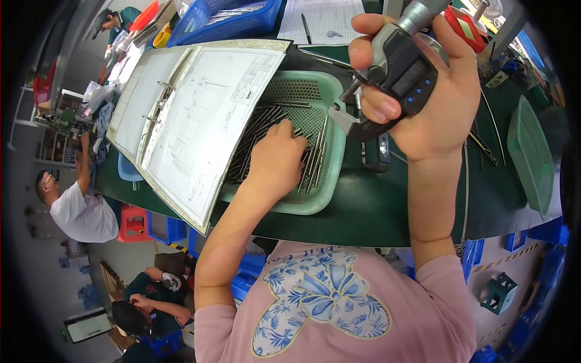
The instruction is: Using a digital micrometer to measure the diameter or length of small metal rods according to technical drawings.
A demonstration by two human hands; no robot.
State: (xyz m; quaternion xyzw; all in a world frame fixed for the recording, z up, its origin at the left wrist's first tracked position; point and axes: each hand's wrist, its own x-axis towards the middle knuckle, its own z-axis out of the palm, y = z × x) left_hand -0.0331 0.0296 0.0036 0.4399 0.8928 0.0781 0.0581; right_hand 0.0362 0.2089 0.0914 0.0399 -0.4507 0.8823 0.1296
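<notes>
My right hand (445, 118) is raised over the bench, its fingers wrapped round a dark digital micrometer (413, 75) with blue buttons. The micrometer's jaw opening has no rod visible in it. My left hand (275, 158) reaches into a light green plastic basket (302, 207), fingers curled down against thin metal rods (318, 158). Its fingertips are hidden, so I cannot tell whether a rod is gripped. Many dark rods lie at the basket's left, partly under an open ring binder (200, 121) with a technical drawing, which leans over the rim.
A second digital gauge (381, 154) lies right of the basket. Another green basket (528, 151) stands at the far right. Behind are a blue basket (230, 23) of rods and a paper sheet (330, 15) with a pen (306, 28). Other people (85, 209) sit at left.
</notes>
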